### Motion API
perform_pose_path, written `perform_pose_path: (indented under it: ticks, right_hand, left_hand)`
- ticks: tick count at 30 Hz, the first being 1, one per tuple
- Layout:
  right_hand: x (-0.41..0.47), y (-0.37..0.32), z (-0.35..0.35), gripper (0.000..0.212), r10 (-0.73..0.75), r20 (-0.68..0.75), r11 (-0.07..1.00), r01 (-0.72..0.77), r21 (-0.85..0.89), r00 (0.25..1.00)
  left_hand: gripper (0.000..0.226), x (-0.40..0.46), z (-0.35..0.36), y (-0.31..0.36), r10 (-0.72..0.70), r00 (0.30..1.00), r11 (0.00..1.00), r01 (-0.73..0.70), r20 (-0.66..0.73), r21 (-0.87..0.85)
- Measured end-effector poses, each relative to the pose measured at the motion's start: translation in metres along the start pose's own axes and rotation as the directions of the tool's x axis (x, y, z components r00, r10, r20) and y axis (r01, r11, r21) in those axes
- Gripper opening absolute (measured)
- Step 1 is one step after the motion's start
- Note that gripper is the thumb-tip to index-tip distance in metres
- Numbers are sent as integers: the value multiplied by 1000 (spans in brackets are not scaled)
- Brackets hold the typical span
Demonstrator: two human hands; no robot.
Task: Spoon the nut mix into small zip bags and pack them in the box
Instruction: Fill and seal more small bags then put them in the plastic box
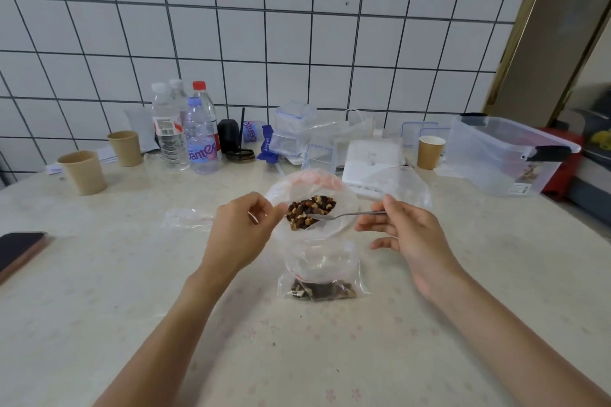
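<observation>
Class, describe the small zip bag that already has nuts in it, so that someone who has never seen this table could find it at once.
Start at the pale table and find the person's two hands near its middle, the right hand holding a spoon. Just nearer the person than the hands lies the filled zip bag. Unlike the empty bag to the left, it has dark nuts along its near edge.

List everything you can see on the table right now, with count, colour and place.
nut mix: one heap, brown and tan, in the big clear bag at centre
spoon: one, metal, bowl in the nuts
small zip bag: one, clear, partly filled, near centre
empty zip bag: one, clear, flat at left
storage box: one, clear, far right
paper cups: three, tan
water bottles: four, clear, back left
phone: one, dark, left edge
left hand: holds the big bag's edge
right hand: pinches the spoon handle
</observation>
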State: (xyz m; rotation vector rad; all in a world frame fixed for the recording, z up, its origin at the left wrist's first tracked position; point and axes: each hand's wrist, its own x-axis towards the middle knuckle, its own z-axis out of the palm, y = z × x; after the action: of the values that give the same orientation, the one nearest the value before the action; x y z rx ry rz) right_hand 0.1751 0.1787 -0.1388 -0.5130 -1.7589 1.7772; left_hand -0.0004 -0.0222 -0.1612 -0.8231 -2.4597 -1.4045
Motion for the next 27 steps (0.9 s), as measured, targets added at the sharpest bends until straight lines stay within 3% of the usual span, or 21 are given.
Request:
perform_pose_path:
  ticks: [3,7,9,15,19,27]
  right_hand:
    - [16,3,15,33,9,-24,999,-10,-51,1000]
    - [34,10,32,32,-13,-11,982,11,-188,1000]
    - [39,14,39,33,-9,6,964,10,-267,1000]
    - [47,29,54,30,57,33,943,-43,-329,998]
    - [50,35,57,17,65,34,950,-51,-308,997]
    - [57,44,55,19,30,-55,971,-42,-235,998]
  left_hand:
    - [45,2,6,-8,-86,981,993,98,-174,62]
    - [72,3,19,-19,-196,978,973,203,-66,110]
    - [76,4,25,-21,-227,974,970,226,10,85]
    - [30,6,31,-22,-166,982,985,170,94,-33]
    - [19,5,32,-22,-143,984,984,153,105,-89]
    - [15,5,31,-18,-129,984,977,147,119,-156]
